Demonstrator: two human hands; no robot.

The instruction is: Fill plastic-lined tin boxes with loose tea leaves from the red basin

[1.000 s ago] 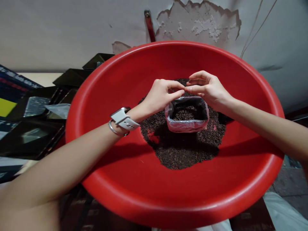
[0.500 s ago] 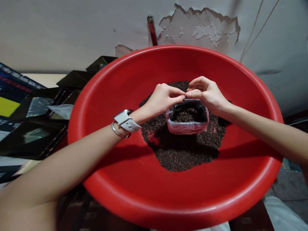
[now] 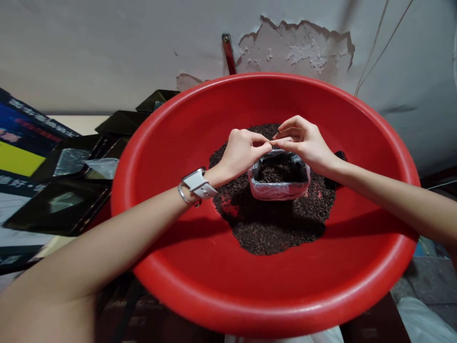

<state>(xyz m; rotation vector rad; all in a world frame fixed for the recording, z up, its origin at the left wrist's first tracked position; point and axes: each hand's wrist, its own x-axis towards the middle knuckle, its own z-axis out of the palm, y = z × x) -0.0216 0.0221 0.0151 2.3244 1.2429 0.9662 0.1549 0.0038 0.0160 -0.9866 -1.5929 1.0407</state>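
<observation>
A big red plastic basin (image 3: 200, 286) holds a heap of dark grains (image 3: 274, 231). In the heap stands a small clear plastic bag (image 3: 276, 188), open at the top and partly filled with the same grains. My left hand (image 3: 240, 151), with a white watch on the wrist, pinches the far edge of the bag's mouth. My right hand (image 3: 307, 142) pinches that same edge, its fingertips touching those of the left hand just above the bag.
Black trays (image 3: 67, 200) and clear bags lie stacked to the left of the basin, beside a blue and yellow box (image 3: 21, 157). A wall with peeling paint (image 3: 296, 47) rises behind. A small black object (image 3: 339, 156) lies in the basin under my right wrist.
Both hands have sunk a little toward the bag's mouth and drawn its far edge together. The view has shifted slightly to the left.
</observation>
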